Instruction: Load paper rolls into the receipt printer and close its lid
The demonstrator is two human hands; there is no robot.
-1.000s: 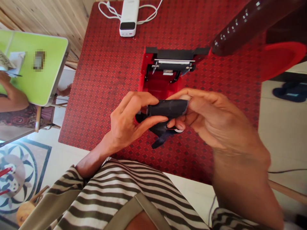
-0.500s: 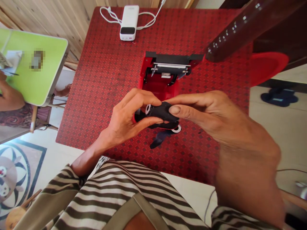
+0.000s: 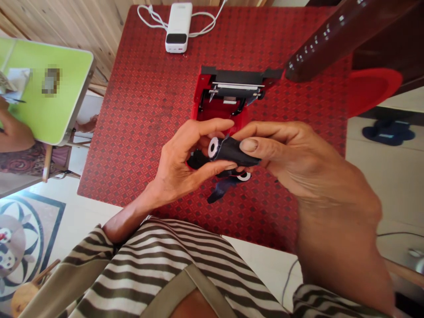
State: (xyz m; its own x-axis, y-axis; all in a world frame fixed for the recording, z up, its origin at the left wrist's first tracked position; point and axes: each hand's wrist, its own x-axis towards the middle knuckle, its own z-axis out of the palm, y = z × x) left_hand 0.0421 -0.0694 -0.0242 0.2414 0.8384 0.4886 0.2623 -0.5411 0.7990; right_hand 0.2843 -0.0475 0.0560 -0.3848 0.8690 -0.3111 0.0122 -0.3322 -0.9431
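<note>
My left hand [image 3: 180,161] and my right hand [image 3: 285,161] both grip a black film roll [image 3: 232,151] with a white core end [image 3: 213,147] facing left. My right thumb presses on top of the roll, and my left fingers curl around its left end. Just above my hands stands an open red receipt printer [image 3: 215,110], its dark lid and metal mechanism at the far side. Below the roll lies a loose dark film strip [image 3: 222,189], joined to a second white core [image 3: 244,176], partly hidden by my hands.
The red patterned tablecloth [image 3: 132,132] holds a white power bank [image 3: 176,28] with a white cable. A dark brown chair frame [image 3: 318,55] and red seat [image 3: 374,90] intrude at right. At left, a co-worker's hand [image 3: 13,137] rests at a green table [image 3: 56,88].
The roll has turned in my fingers, so its white core end now shows more fully at left. My left fingers have opened upward slightly, and the view has shifted little.
</note>
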